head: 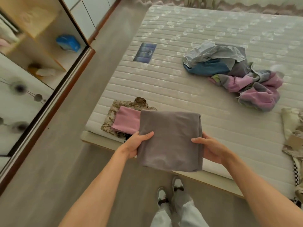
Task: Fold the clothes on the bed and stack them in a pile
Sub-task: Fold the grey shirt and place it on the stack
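I hold a folded grey-mauve garment (170,138) above the near edge of the bed (164,82). My left hand (139,143) grips its left side with the thumb on top, and my right hand (208,148) grips its right side the same way. Just to its left on the mattress corner lies a pile: a folded pink garment (126,122) on a folded camouflage garment (113,112). The grey piece overlaps the pile's right edge in view. Further back to the right sits a loose heap of grey, blue and pink clothes (237,72).
Beige and checkered clothes (293,138) lie crumpled at the right edge of the bed. A blue label (145,53) is on the mattress. An open wardrobe (41,46) with shelves and a sliding door stands left across a strip of grey floor (65,153).
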